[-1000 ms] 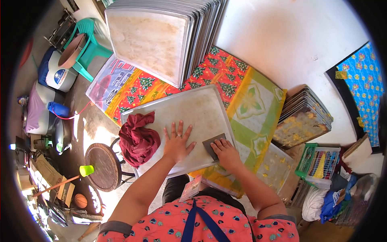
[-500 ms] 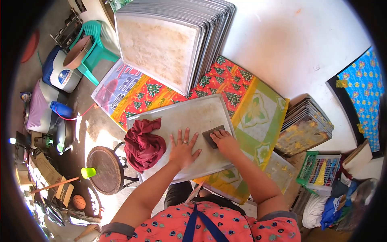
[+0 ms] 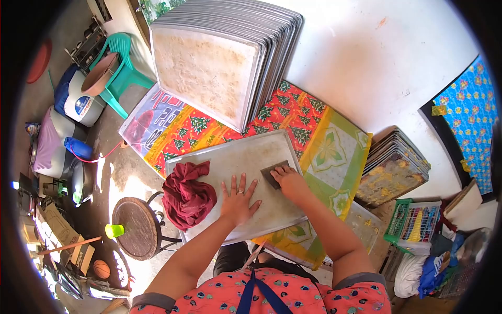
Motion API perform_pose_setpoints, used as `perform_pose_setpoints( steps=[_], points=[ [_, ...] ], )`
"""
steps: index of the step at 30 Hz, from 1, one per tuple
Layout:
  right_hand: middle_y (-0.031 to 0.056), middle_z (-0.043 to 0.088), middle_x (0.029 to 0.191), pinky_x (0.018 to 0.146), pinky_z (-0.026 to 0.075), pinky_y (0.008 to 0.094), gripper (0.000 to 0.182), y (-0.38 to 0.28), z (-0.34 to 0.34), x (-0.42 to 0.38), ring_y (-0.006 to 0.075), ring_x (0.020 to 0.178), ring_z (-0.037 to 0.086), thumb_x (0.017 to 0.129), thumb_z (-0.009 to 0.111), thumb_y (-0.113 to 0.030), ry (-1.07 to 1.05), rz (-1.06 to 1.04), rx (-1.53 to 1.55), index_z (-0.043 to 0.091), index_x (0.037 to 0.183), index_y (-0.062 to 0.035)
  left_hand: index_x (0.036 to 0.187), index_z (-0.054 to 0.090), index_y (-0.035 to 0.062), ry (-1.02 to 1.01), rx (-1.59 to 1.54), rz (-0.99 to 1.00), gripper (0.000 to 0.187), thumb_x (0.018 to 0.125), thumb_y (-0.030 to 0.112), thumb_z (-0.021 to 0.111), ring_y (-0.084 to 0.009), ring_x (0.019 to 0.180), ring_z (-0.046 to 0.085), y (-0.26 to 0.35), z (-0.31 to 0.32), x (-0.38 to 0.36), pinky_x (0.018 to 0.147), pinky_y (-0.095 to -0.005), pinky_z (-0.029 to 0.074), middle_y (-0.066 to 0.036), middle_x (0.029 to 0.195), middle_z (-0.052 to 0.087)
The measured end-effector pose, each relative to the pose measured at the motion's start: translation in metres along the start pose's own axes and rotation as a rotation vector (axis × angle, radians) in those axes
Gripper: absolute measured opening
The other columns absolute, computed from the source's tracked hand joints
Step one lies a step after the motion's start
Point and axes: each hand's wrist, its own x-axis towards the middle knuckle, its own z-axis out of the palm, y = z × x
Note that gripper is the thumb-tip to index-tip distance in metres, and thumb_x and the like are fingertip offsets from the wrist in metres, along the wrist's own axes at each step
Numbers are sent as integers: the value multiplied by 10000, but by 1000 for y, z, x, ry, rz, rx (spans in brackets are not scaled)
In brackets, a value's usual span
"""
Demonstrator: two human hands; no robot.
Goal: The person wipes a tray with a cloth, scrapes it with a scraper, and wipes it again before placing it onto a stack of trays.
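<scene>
A metal baking tray (image 3: 243, 152) lies in front of me on a table with a patterned cover. My left hand (image 3: 239, 203) rests flat on its surface, fingers spread, a ring on one finger. Under the bent fingers of my right hand (image 3: 288, 180) is a thin, dark brown square pad (image 3: 270, 179), pressed against the tray's right part. A crumpled maroon cloth (image 3: 188, 196) covers the tray's left end, beside my left hand.
A tall stack of baking trays (image 3: 206, 73) stands at the table's back, leaning near the white wall. More stained trays (image 3: 392, 172) stand right of the table. A round stool (image 3: 137, 228) with a green cup (image 3: 115, 231) is at left; a green basket (image 3: 398, 225) sits lower right.
My right hand and the pad have slid a little farther from me across the tray. My left hand stays flat in place. The whole view has shifted slightly.
</scene>
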Motion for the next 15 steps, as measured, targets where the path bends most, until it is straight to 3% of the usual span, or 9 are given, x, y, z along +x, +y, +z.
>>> perform_pose_setpoints(
  steps=[7, 10, 13, 15],
  points=[
    [86, 557, 1247, 965, 441, 391, 424, 34, -7, 70, 280, 1180, 505, 847, 467, -69, 40, 170, 51, 547, 1263, -88, 1499, 217, 228, 36, 36, 17, 688, 917, 534, 418, -418, 1430, 76, -1, 0, 0, 1094, -653, 18, -170, 1566, 95],
    [89, 542, 1292, 995, 426, 402, 437, 30, -12, 45, 294, 1210, 499, 845, 469, -65, -70, 127, 34, 542, 1274, -97, 1498, 220, 227, 48, 14, 24, 689, 915, 533, 423, -420, 1430, 77, -3, 2, 1, 1094, -653, 13, -172, 1565, 99],
    [88, 521, 1337, 1021, 407, 407, 454, 30, -1, 20, 293, 1251, 473, 845, 461, -59, -15, 24, 29, 534, 1291, -111, 1497, 223, 224, 28, -3, 10, 690, 913, 531, 426, -419, 1431, 69, 0, -1, 1, 1094, -652, 13, -173, 1563, 106],
    [87, 515, 1348, 1029, 399, 404, 465, 34, -3, 31, 292, 1254, 470, 844, 461, -58, -17, 61, 79, 529, 1300, -120, 1500, 215, 220, 25, 10, 12, 700, 910, 531, 430, -417, 1432, 58, -1, 1, 1, 1099, -643, 8, -174, 1565, 96]
  ],
)
